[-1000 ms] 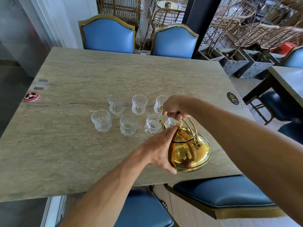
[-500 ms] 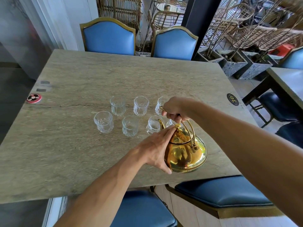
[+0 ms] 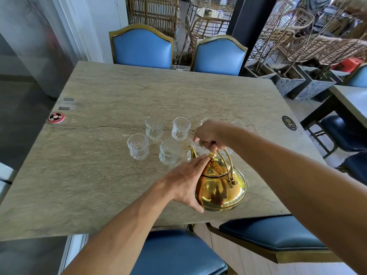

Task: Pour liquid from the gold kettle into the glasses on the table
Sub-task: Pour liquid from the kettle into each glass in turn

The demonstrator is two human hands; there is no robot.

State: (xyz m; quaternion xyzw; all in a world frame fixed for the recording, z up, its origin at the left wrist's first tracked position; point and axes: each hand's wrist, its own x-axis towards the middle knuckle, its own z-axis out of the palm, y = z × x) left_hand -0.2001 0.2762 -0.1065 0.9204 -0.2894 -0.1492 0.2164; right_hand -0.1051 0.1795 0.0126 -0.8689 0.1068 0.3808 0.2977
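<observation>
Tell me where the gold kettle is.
In the head view the gold kettle is by the table's near edge, right of centre, nearer than the glasses; the left hand touches its side, the right hand grips its handle.

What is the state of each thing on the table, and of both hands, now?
gold kettle: lid on, no stream visible.
glasses: upright; fill cannot be told.
right hand: grips the kettle's handle.
left hand: straight fingers rest on the lid.
</observation>
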